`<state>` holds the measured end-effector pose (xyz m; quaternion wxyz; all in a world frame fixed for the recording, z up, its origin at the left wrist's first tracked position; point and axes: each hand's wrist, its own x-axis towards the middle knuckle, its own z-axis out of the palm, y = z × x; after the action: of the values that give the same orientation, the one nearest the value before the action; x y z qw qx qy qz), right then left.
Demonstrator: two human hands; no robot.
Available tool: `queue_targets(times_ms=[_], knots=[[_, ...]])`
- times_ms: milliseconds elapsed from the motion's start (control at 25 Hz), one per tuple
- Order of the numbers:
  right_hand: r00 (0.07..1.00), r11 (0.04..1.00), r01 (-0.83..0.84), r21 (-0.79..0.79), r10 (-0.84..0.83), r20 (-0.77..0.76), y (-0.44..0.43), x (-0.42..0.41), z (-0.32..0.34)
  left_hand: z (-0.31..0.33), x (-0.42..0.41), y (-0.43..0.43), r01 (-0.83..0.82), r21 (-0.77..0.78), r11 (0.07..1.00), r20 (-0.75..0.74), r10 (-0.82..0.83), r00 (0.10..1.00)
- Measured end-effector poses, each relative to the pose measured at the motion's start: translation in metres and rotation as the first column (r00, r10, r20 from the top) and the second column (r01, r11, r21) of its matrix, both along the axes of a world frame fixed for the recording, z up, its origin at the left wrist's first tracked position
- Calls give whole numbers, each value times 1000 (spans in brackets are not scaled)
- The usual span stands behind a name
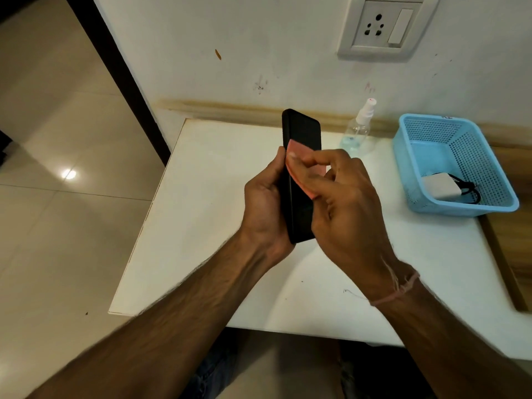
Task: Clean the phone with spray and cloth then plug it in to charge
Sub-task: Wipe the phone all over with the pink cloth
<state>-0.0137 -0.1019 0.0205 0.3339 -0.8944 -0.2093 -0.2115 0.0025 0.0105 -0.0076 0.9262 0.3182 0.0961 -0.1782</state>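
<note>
Item, in my left hand (264, 203): black rectangular phone (302, 131), held upright above the white table (201, 226), my fingers curled round its lower left edge and back.
Item, in my right hand (345, 197): small pink cloth (296, 165), pinched in my curled fingers and pressed against the phone's dark face at mid-height.
On the table, by the wall: clear plastic spray bottle with white nozzle (359, 131), upright, near the left of a light blue perforated plastic basket (475, 156).
In the basket: white charger block with black cable (440, 187).
On the wall above: white socket plate with switch (380, 27).
</note>
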Motion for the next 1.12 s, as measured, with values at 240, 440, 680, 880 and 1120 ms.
queue_targets(times_ms=[240,440,680,880,1120], knots=[[998,999,-52,-16,51,-35,-3,-8,-4,4,1,3,11,28,1000,-38,-10,999],[989,990,-112,-81,103,-106,0,-23,-11,10,10,17,-117,15,993,-85,118,989],[991,998,-62,-24,59,-118,5,-12,-9,7,2,6,-81,-50,996,-95,76,993],[987,994,-100,-38,94,-132,1,-16,-10,11,3,9,-68,-71,995,-117,59,991],[980,981,-152,-121,133,-147,-7,-20,-12,10,13,24,-141,-142,980,-133,122,984]])
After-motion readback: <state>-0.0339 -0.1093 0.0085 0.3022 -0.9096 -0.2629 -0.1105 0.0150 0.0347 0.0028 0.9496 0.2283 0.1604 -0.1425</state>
